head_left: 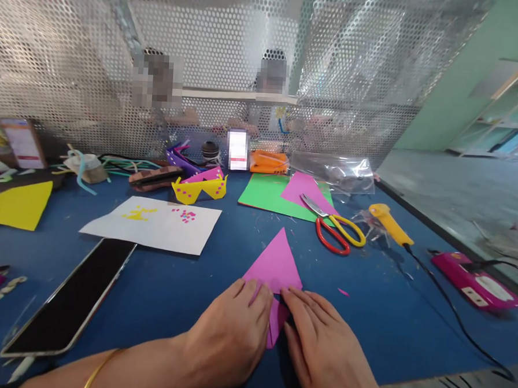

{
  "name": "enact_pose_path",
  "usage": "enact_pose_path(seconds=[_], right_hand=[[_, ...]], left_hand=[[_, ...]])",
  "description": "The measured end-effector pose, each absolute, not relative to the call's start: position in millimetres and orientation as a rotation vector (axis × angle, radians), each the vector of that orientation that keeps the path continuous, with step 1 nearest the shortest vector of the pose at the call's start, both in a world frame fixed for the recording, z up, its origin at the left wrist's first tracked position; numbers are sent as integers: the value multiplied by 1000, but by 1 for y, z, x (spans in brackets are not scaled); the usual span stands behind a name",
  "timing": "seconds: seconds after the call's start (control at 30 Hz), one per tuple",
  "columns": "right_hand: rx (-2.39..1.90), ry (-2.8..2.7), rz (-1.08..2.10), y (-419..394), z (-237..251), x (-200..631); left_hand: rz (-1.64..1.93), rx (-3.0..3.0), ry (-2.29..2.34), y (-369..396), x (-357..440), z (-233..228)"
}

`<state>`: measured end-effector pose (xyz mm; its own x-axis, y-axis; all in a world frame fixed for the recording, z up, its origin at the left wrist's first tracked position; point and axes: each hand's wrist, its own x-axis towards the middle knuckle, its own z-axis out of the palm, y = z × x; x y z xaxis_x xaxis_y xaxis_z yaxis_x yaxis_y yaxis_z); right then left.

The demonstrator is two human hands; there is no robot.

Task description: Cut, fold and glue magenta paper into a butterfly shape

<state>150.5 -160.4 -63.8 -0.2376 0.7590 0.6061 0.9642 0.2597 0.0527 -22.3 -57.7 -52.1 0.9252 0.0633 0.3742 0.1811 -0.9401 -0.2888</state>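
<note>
A pink sheet (pixel 277 264) of paper or thin foam lies in front of me, folded, with its pointed end facing away. Bent fingers of my left hand (pixel 234 326) press on its left near part, closed on it. My right hand (pixel 321 339) pins the right side near the fold, its fingers together and angled inward. Between the hands a small folded flap (pixel 276 322) shows; its near parts are partly hidden by my fingers. Scissors (pixel 335 224) with one red and one yellow handle lie beyond my right hand, resting partly on a green sheet (pixel 263 194).
Yellow cut-out glasses (pixel 198 189) stand beyond a white sheet (pixel 152 235) bearing tiny pieces. A large phone (pixel 71 300) lies left. At right, a yellow glue gun (pixel 390 224) has a cord running past a pink power strip (pixel 475 283). A perforated metal screen (pixel 224 36) closes off the back.
</note>
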Motion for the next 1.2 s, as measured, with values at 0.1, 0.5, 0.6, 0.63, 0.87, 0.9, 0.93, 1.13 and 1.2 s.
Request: enact_pose_path(seconds=[0.1,0.5,0.6,0.63,0.87,0.9,0.93,1.13,1.2], right_hand=[[-1566,-2072,-620,-159,-66,151],[-1610,-2044,-542,-167,-64,145],[-1663,-2002,-518,-173,-64,149],[-1676,-1996,-522,-174,-64,150],[-1698,-2001,-511,-175,-62,152],[-1694,-2001,-503,-175,-61,153],[-1690,-2002,-492,-175,-61,153],[-1706,-1977,-452,-180,-62,157],[-1707,-1973,-480,-181,-61,157]], left_hand=[[-530,-2752,-176,-58,-23,-52],[-508,-2884,-235,-54,-20,-50],[-507,-2891,-230,-54,-19,-49],[-510,-2893,-224,-54,-19,-49],[-555,-2874,-231,-54,-18,-48],[-556,-2872,-228,-54,-18,-47],[-561,-2870,-224,-54,-17,-46],[-558,-2878,-233,-54,-16,-46],[-564,-2882,-232,-54,-16,-47]])
